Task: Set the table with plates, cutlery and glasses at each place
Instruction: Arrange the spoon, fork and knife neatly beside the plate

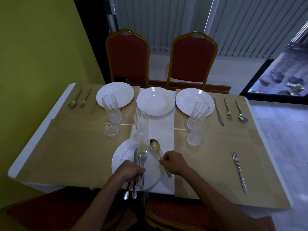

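Note:
My left hand grips a bundle of cutlery, forks, a knife and a spoon, over the near white plate. My right hand pinches the handle of a single spoon, its bowl raised above the plate's right edge. Three more white plates stand along the far side: left, middle, right. Cutlery lies beside the far left plate and the far right plate. A lone fork rests at the near right place. Several tall glasses stand mid-table.
The table carries tan mats and a white centre runner, with its left end against a yellow-green wall. Two red chairs stand at the far side, and two red seats are below me. One glass sits at centre left.

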Demonstrator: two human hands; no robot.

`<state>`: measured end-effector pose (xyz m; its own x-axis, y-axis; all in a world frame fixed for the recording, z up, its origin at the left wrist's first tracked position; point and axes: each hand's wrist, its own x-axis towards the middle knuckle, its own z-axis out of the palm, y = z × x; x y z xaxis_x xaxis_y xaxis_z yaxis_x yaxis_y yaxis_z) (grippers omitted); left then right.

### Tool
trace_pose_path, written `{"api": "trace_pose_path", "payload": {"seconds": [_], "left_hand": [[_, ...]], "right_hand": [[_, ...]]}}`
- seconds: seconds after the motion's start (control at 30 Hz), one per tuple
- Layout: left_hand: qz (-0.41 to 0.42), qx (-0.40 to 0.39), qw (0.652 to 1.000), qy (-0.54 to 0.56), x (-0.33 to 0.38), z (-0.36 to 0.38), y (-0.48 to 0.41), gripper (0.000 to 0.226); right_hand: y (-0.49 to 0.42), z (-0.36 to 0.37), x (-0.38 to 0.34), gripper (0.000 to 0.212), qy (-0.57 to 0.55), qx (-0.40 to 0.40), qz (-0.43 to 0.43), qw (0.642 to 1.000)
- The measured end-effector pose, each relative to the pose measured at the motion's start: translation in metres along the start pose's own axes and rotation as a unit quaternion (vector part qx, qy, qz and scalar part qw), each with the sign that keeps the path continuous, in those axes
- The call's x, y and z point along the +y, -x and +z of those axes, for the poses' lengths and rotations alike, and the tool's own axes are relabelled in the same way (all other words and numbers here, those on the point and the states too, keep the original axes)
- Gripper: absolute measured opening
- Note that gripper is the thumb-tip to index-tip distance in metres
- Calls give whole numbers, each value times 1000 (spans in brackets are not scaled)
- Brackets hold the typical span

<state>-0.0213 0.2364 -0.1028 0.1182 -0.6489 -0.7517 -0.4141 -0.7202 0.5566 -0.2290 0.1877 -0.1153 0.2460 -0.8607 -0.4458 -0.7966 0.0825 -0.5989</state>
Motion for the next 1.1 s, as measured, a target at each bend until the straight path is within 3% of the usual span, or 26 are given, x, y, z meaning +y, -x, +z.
{"api": "trace_pose_path", "payload": {"seconds": [0.4, 0.93, 1.1], "left_hand": [[-12, -27, 998, 58, -1, 4, 2, 24], [129, -81, 988, 6, 51, 65, 11, 10], [113, -33, 993, 12, 51, 77, 8, 10]], "right_hand": [[4, 2, 2, 31, -57, 15, 10, 998], [47, -35, 42, 23, -81, 66, 51, 993], [48, -47, 59, 20, -91, 52, 53, 993]]}}
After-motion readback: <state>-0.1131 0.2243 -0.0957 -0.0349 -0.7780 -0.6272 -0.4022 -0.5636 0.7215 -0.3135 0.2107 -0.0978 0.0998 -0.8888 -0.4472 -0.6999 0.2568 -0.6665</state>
